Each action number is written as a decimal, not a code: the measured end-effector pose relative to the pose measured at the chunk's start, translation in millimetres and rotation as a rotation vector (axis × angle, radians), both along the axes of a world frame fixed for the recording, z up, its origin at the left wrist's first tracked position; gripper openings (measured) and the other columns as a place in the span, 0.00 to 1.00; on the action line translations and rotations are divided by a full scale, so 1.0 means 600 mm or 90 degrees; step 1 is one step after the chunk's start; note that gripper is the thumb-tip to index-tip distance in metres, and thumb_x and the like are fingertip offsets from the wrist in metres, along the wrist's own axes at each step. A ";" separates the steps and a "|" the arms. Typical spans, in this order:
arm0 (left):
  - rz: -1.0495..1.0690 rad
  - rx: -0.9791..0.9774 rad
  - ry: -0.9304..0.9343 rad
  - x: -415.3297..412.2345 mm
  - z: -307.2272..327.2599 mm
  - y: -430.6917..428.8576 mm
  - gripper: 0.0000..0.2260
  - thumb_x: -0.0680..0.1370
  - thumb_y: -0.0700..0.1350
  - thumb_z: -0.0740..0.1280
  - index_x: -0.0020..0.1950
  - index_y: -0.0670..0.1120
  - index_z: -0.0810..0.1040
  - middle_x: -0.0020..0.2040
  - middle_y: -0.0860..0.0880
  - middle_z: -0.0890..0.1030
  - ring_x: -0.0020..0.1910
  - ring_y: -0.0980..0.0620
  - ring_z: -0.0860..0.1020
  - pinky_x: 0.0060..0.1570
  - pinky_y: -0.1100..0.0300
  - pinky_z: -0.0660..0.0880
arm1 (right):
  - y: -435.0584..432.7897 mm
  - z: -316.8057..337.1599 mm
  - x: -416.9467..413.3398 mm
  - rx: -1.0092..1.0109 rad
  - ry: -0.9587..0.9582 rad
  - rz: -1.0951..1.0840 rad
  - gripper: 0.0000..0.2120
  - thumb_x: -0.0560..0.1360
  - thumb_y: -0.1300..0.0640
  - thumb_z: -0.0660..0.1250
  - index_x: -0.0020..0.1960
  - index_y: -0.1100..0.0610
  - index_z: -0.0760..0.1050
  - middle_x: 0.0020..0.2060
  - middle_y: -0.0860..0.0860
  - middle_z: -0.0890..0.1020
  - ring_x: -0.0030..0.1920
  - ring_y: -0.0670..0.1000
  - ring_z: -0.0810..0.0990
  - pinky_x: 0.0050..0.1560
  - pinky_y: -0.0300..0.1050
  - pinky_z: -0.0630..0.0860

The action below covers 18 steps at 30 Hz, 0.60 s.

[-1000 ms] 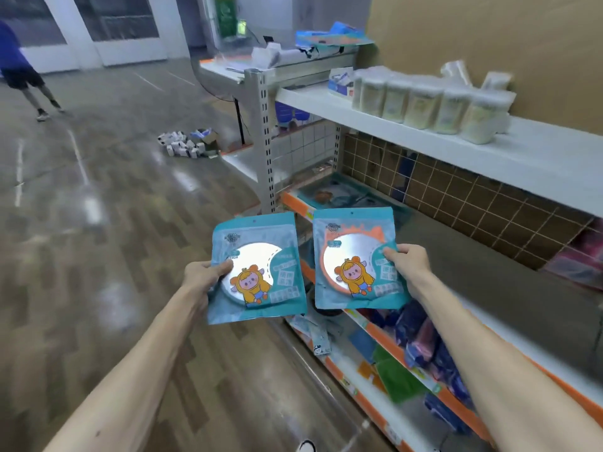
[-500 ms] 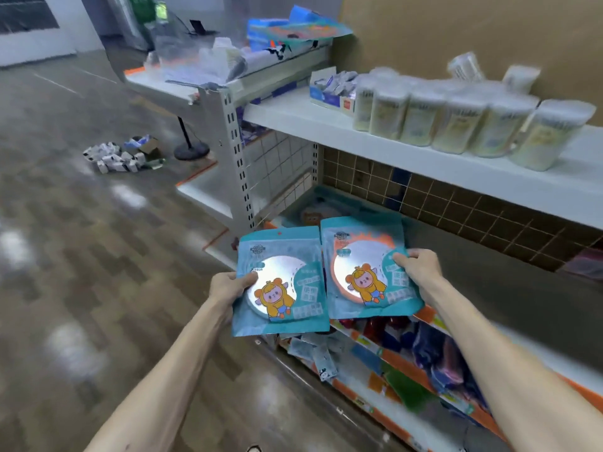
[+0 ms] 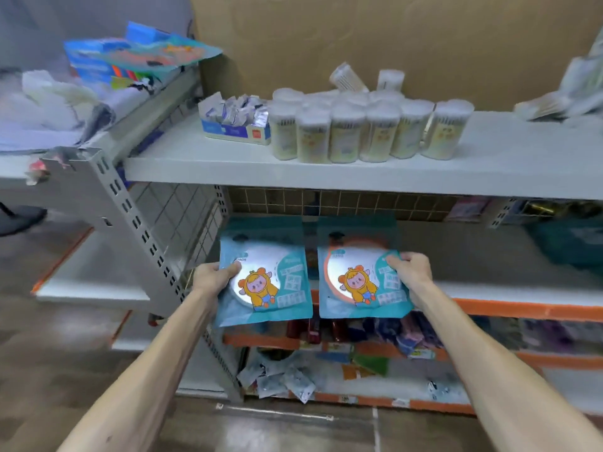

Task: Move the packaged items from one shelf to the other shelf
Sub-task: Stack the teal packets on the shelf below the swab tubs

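Observation:
Two teal mirror packs with a cartoon figure are held side by side in front of the middle shelf (image 3: 509, 293). My left hand (image 3: 210, 278) grips the left pack (image 3: 266, 282) at its left edge. My right hand (image 3: 411, 269) grips the right pack (image 3: 359, 278), the one with an orange ring, at its right edge. Both packs are upright, their tops reaching under the white top shelf (image 3: 228, 168). More teal packs lie flat behind them on the middle shelf, mostly hidden.
Several white cotton-swab tubs (image 3: 365, 132) and an open box of sachets (image 3: 235, 120) stand on the top shelf. A grey slotted upright (image 3: 137, 223) rises at left. Loose packets (image 3: 277, 380) lie on the bottom shelf. Dark and coloured items fill the shelf below the packs.
My view has swung right to face the shelves squarely. Both hands carried the packs forward and now hold them close to the middle shelf, slightly further apart.

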<state>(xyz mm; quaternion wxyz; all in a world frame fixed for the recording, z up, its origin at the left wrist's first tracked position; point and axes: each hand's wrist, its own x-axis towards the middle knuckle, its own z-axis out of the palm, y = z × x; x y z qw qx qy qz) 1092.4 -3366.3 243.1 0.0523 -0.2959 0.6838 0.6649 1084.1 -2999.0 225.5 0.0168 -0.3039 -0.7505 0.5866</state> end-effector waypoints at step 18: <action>0.029 -0.106 0.005 -0.150 -0.017 -0.056 0.12 0.73 0.37 0.74 0.51 0.32 0.76 0.37 0.40 0.81 0.30 0.45 0.78 0.28 0.57 0.79 | -0.074 -0.033 -0.124 -0.008 -0.005 0.006 0.10 0.77 0.50 0.69 0.47 0.56 0.74 0.36 0.50 0.77 0.37 0.51 0.77 0.38 0.45 0.75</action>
